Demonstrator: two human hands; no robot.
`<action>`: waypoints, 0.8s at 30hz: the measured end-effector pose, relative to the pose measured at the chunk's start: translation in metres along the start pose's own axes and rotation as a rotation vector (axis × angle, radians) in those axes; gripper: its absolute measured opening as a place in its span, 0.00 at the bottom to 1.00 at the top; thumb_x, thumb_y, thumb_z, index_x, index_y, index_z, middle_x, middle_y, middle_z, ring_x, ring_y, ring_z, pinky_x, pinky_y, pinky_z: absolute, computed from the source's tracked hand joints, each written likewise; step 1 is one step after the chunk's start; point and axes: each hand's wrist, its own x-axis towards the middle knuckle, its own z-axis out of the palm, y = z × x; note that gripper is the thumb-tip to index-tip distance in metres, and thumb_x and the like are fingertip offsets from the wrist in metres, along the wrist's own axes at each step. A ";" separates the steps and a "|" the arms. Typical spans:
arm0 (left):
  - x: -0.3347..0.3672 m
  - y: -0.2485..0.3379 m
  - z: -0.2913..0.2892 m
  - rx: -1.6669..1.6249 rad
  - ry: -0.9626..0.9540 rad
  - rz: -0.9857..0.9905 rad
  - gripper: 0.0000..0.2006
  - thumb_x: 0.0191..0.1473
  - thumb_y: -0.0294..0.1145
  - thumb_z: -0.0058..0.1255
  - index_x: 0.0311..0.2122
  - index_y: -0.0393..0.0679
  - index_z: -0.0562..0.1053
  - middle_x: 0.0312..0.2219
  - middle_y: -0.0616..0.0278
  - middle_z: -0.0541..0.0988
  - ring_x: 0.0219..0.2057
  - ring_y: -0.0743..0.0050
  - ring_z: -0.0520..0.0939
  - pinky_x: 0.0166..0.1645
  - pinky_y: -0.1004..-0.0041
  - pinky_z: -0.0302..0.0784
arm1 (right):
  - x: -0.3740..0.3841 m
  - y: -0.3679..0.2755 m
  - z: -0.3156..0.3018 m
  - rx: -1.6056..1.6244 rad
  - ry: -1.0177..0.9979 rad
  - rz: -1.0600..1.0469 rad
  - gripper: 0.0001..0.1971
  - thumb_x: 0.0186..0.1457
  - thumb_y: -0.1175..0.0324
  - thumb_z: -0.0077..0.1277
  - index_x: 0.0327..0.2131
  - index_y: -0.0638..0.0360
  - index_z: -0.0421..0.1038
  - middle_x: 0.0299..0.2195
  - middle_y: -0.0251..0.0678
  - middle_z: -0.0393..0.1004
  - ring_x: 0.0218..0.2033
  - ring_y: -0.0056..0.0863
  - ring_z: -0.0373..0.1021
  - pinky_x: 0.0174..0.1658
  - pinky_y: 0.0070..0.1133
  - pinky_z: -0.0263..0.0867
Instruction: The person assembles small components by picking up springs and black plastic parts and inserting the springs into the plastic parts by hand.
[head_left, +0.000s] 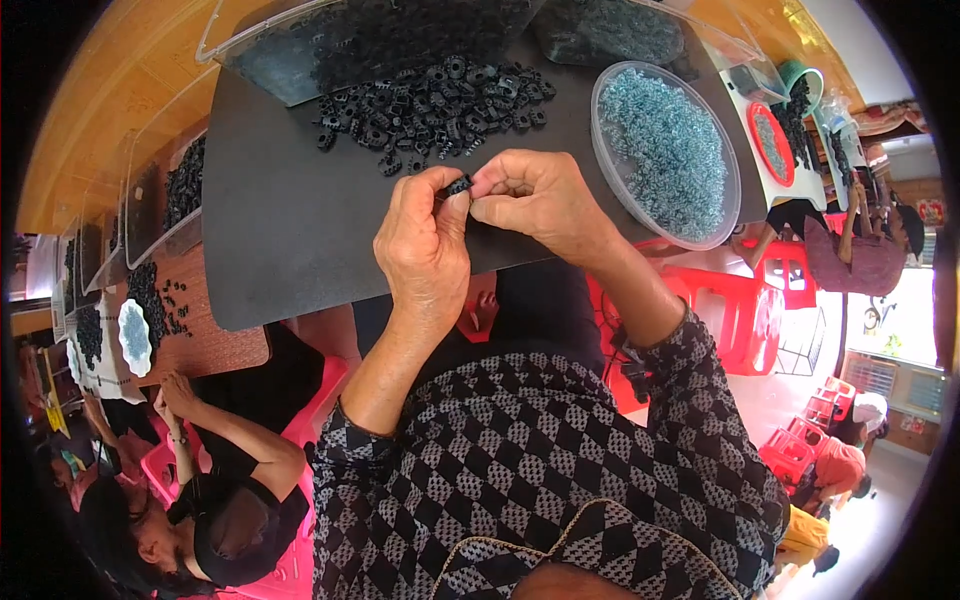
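Note:
My left hand [422, 240] pinches a small black plastic piece [459, 185] between thumb and fingertips, just above the table's near half. Close against it, my right hand [535, 200] has its thumb and forefinger pressed together at the piece's right side. Whatever may be between those right fingertips is too small to make out. Beyond both hands spreads a loose heap of similar black plastic pieces [440, 108]. To the right stands a round clear plastic tub [735, 185] full of tiny shiny bluish-grey pieces, possibly springs [668, 145].
A clear bin [290, 85] of black pieces stands at the dark table's [290, 230] far edge. At left, a co-worker [235, 500] sits by a brown table [225, 345] with black pieces. Red plastic stools [725, 310] stand at right, with other people farther off.

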 end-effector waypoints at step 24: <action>0.018 0.005 -0.020 -0.603 -0.002 -0.742 0.05 0.48 0.23 0.50 0.31 0.33 0.70 0.17 0.65 0.72 0.11 0.88 0.66 0.14 0.86 0.58 | -0.003 0.012 0.027 -0.192 0.190 -0.286 0.05 0.47 0.80 0.54 0.30 0.63 0.71 0.26 0.24 0.71 0.27 0.08 0.63 0.30 0.11 0.61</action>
